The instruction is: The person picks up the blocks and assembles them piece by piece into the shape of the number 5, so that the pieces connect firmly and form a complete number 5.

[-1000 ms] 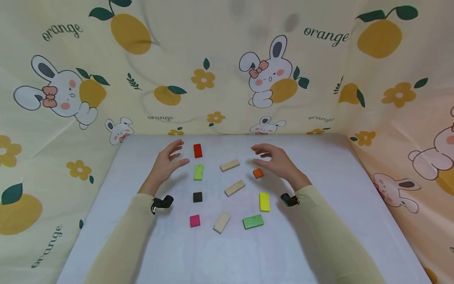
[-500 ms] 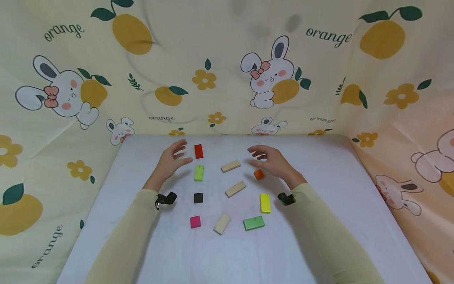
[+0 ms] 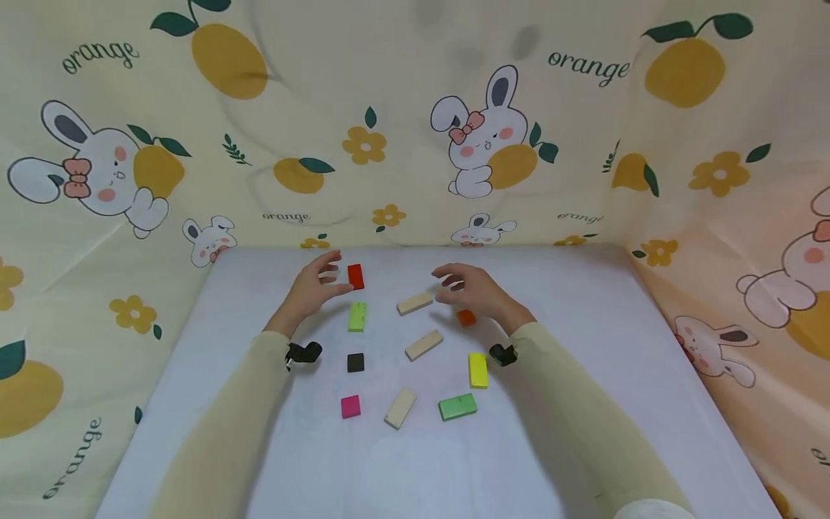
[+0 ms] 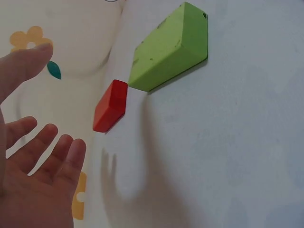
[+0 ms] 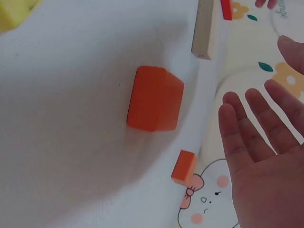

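Observation:
My left hand (image 3: pixel 310 292) hovers over the far left of the white table, fingers relaxed and holding nothing. Its thumb tip overlaps the red block (image 3: pixel 355 275) in the head view; the lime-green block (image 3: pixel 357 317) lies nearer. In the left wrist view the hand (image 4: pixel 40 185) is apart from both blocks. My right hand (image 3: pixel 478 294), also holding nothing, hovers beside a plain wooden block (image 3: pixel 415 303), its fingers loosely bent. Just below it sits an orange block (image 3: pixel 466 318). A second orange block (image 5: pixel 183 167) shows farther back in the right wrist view, hidden in the head view.
Nearer on the table (image 3: pixel 415 476) lie a black block (image 3: pixel 355 362), a pink block (image 3: pixel 351 406), a yellow block (image 3: pixel 478 370), a green block (image 3: pixel 457 406) and wooden blocks (image 3: pixel 424 345) (image 3: pixel 400 409). A printed cloth (image 3: pixel 402 86) borders the table's back and sides.
The right hand has moved left, toward the far wooden block. My left hand has drifted slightly right, closer to the red block. The blocks stay where they lay; the head view has shifted a little.

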`<state>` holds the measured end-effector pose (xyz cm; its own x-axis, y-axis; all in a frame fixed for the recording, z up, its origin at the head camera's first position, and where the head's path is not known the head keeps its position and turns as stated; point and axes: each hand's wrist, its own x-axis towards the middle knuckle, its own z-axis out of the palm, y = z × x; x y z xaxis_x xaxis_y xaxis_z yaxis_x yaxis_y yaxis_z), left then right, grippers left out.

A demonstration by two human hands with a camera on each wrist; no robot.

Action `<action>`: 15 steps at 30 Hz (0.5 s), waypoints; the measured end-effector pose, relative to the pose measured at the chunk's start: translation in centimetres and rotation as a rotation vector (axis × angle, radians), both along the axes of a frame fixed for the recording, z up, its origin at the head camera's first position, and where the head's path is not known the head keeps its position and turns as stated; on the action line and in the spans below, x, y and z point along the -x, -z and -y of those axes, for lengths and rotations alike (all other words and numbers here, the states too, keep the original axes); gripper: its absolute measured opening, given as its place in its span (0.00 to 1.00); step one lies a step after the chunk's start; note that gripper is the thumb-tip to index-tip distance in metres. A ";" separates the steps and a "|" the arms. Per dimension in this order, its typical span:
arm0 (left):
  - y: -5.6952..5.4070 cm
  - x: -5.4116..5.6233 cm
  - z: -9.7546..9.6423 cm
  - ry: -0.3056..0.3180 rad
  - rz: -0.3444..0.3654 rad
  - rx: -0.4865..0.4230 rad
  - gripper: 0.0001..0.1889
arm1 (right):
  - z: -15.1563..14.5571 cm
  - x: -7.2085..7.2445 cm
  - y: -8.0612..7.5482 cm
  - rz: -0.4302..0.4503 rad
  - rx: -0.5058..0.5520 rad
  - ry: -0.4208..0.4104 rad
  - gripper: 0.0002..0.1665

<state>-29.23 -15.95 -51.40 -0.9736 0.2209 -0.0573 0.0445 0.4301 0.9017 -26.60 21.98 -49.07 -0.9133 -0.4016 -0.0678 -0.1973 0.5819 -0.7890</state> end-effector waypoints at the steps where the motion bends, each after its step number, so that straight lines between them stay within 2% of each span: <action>1: 0.0 0.2 0.0 -0.002 0.004 0.004 0.44 | 0.2 0.2 0.1 0.010 0.000 -0.005 0.32; 8: 0.7 0.7 -0.3 -0.004 0.042 -0.004 0.44 | 1.0 1.0 1.0 0.053 -0.015 -0.018 0.32; 15: 1.0 0.9 -0.5 0.000 0.033 0.059 0.44 | 1.7 1.1 1.5 0.083 -0.027 0.001 0.31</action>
<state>-30.17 -15.45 -52.38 -0.9710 0.2159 -0.1024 0.0149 0.4825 0.8758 -27.69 20.33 -50.57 -0.9046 -0.3974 -0.1538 -0.1315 0.6036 -0.7864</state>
